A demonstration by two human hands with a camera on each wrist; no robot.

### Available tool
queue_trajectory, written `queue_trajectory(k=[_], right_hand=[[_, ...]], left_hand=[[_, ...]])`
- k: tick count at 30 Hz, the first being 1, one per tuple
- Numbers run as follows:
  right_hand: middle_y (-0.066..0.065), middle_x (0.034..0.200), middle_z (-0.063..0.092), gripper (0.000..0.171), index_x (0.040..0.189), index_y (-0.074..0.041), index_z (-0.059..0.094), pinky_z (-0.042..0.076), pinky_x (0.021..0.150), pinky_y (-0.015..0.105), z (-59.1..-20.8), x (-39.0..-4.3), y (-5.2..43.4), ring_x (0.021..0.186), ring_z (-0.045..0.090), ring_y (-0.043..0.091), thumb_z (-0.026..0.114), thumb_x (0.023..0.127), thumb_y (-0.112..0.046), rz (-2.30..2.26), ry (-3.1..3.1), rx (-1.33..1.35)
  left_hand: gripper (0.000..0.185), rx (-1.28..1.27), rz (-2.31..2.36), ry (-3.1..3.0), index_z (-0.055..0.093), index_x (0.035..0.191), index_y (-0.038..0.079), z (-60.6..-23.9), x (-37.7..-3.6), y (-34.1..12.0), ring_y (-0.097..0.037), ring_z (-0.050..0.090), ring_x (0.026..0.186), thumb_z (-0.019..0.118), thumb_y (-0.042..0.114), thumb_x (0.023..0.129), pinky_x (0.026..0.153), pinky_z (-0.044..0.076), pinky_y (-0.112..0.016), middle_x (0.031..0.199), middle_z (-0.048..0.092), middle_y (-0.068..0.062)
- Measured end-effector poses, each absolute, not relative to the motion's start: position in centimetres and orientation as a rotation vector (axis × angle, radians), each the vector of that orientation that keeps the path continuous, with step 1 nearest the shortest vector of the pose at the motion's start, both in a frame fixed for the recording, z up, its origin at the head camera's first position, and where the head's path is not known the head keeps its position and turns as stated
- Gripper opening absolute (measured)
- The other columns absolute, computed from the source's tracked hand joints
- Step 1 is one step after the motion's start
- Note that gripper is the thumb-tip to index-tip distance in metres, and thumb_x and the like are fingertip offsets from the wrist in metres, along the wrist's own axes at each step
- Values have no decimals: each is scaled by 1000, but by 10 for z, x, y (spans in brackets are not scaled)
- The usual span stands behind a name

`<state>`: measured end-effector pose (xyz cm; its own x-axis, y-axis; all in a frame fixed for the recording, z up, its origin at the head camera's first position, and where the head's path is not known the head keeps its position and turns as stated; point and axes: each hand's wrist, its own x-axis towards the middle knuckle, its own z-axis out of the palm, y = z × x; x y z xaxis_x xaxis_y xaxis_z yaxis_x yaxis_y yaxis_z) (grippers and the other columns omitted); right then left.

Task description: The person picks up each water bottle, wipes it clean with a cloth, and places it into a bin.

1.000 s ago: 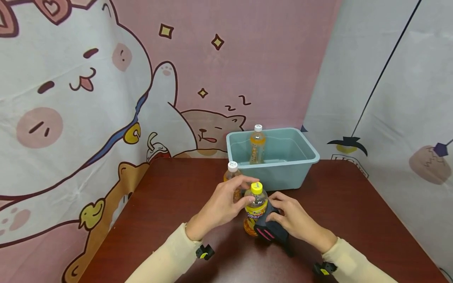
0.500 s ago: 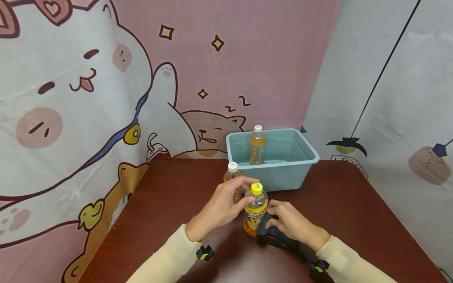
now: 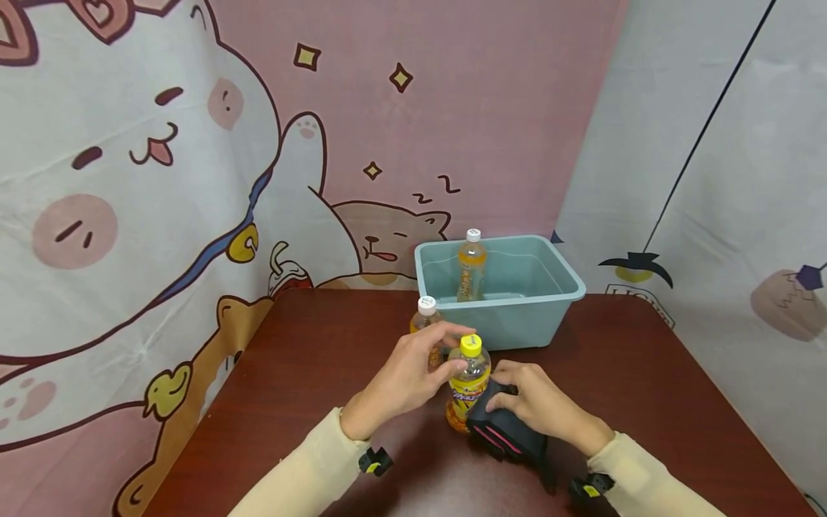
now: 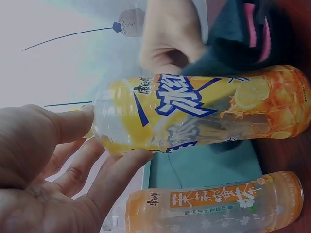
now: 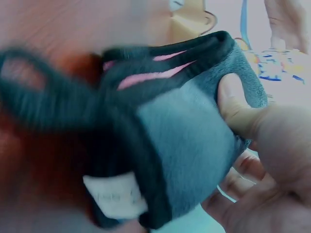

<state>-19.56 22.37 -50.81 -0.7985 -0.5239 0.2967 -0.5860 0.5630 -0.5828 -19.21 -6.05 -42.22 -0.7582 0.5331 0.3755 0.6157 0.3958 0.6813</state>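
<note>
A yellow-capped iced tea bottle point(image 3: 464, 395) stands upright on the table. My left hand point(image 3: 407, 373) steadies it near the neck, thumb on one side and fingers on the other, as the left wrist view shows along the bottle's shoulder point(image 4: 112, 116). My right hand point(image 3: 533, 402) pinches a thick, folded dark grey cloth point(image 3: 510, 427) against the bottle's right side. In the right wrist view, the cloth point(image 5: 189, 141) has pink strips between its layers, a dark loop and a white label point(image 5: 116, 194). My right thumb point(image 5: 233, 97) presses on its near face.
Just behind the left hand stands a white-capped bottle point(image 3: 427, 316), partly hidden by it. A light blue plastic bin point(image 3: 504, 327) is at the back, with another white-capped bottle point(image 3: 472, 276) upright inside. A cartoon-printed curtain point(image 3: 484, 108) hangs behind the table point(image 3: 310, 359).
My right hand moved the cloth down along the bottle's side and tilted it, then lifted it slightly back. The left hand and the bottle have stayed in place.
</note>
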Motion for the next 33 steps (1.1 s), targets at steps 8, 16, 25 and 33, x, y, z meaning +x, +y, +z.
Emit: queue_trajectory(k=[8, 16, 25, 33], right_hand=[[-16, 101, 73, 22, 116, -20, 89, 54, 69, 22, -480, -190, 226, 83, 59, -3, 94, 96, -13, 1061, -2561, 954], [-16, 94, 68, 25, 107, -19, 90, 49, 60, 21, -456, -187, 225, 73, 50, -3, 99, 90, -3, 1030, -2439, 927], [-12, 98, 69, 26, 110, -19, 92, 51, 67, 16, -436, -182, 221, 79, 60, 2, 99, 90, -3, 1073, -2280, 947], [-14, 98, 67, 29, 106, -22, 91, 52, 67, 15, -441, -176, 222, 81, 62, 1, 101, 88, -2, 1113, -2231, 943]], left_hand=[[48, -1061, -1311, -2542, 70, 155, 19, -421, -193, -61, -26, 81, 128, 84, 13, 109, 104, 68, -56, 135, 84, -3], [47, -1051, -1264, -2559, 73, 151, 21, -414, -192, -60, -22, 83, 122, 87, 13, 107, 88, 65, -28, 131, 85, -1], [47, -1074, -1244, -2555, 77, 145, 17, -405, -188, -52, -15, 71, 82, 92, 10, 102, 62, 52, -19, 125, 88, -5], [40, -1113, -1225, -2522, 78, 140, 12, -403, -184, -45, -23, 81, 98, 91, 8, 103, 69, 60, -20, 121, 88, -5]])
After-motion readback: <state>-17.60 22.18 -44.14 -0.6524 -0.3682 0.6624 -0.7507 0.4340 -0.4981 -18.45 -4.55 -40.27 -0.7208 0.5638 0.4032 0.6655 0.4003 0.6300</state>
